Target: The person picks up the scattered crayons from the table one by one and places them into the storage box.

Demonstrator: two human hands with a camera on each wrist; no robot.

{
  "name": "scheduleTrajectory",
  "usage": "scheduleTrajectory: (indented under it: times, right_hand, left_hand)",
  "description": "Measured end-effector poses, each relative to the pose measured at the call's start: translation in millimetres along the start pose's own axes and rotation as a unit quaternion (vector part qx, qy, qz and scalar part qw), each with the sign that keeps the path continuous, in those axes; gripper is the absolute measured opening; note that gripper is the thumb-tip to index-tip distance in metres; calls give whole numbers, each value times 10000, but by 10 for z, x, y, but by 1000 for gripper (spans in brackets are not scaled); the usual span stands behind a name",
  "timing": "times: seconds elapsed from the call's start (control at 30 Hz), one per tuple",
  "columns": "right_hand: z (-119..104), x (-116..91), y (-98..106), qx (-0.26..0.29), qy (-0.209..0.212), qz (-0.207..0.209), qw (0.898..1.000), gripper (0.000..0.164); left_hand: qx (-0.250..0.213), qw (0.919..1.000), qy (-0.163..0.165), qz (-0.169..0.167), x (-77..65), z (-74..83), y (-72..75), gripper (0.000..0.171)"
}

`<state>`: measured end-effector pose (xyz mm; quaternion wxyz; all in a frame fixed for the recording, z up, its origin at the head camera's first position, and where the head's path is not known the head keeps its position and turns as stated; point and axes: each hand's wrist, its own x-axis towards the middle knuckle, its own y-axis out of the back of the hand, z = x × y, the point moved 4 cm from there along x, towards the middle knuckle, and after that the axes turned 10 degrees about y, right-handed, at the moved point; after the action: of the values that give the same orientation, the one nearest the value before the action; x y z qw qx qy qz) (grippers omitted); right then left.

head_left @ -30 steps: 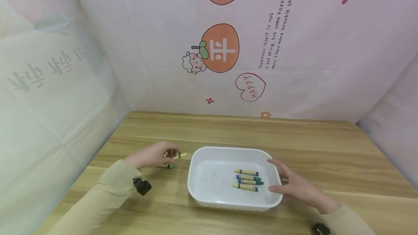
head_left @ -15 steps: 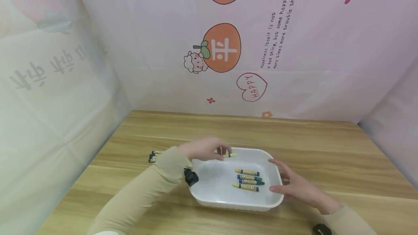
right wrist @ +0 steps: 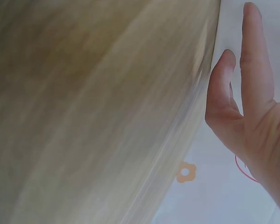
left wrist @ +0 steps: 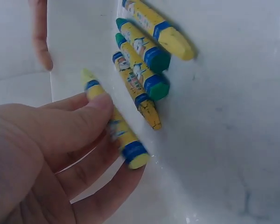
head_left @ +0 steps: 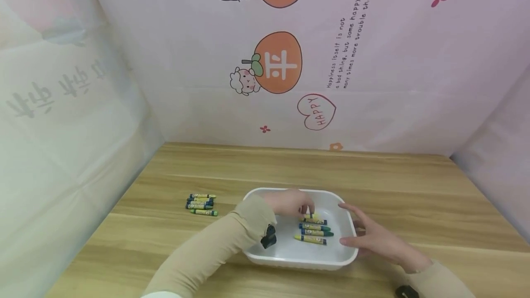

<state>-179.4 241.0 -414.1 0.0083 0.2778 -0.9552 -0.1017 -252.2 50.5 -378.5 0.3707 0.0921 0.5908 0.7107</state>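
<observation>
Over the white plastic bin [head_left: 258,254], my left hand [head_left: 290,202] pinches a yellow-wrapped crayon [left wrist: 123,135] between thumb and fingers. Its tip is pale yellow-green, with blue bands near both ends. Just beside it, several crayons [head_left: 316,233] lie in a rough row on the bin's floor, two with green ends and the others yellow or orange-yellow. My right hand [head_left: 374,238] rests at the bin's right end, thumb and index finger spread over the rim; its other fingers are partly hidden outside the wall. In the right wrist view the right hand [right wrist: 252,98] has its fingers extended.
On the wooden table [head_left: 232,164], left of the bin, lies a small group of crayons [head_left: 201,206] with blue, dark and green ends. A printed white cloth [head_left: 385,118] hangs behind the table, and another cloth [head_left: 103,151] closes off the left side.
My left hand has carried the crayon rightward from the table group, over the bin's left part, and down beside the crayons inside. The right hand and the bin have stayed in place.
</observation>
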Motion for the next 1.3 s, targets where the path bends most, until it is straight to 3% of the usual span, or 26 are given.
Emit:
scheduleTrajectory:
  times: [0.17, 0.37, 0.57, 0.73, 0.93, 1.03, 1.13, 1.3]
  right_hand:
    - [-9, 4, -6, 58, 39, -50, 10000, 93]
    - [-3, 20, -3, 155, 23, -78, 9998, 94]
    - [-8, 19, -9, 110, 100, -103, 9998, 93]
    - [-8, 17, -11, 147, 132, -121, 9997, 93]
    - [-41, 18, 5, -53, 69, -38, 10000, 93]
    - [-44, 20, 5, -88, 35, -45, 9999, 93]
    - [-43, 30, -1, -54, 49, -79, 9999, 93]
    - [-36, 40, -8, -58, 33, -67, 10000, 93]
  left_hand:
    - [-263, 9994, 184, 93, -57, -44, 58, 26]
    - [-653, 9974, 85, 288, -292, -234, 205, 28]
    - [-912, 9938, -102, 629, -670, -569, 376, 28]
    - [-1115, 9884, 68, 1025, -1015, -973, 453, 25]
    - [-1102, 9855, 514, 1181, -1306, -1578, 302, 22]
    - [-1084, 9845, 677, 1204, -1441, -1798, 191, 22]
    - [-978, 9845, 698, 1281, -1536, -1934, 87, 22]
    - [-800, 9863, 750, 1236, -1617, -1981, -50, 21]
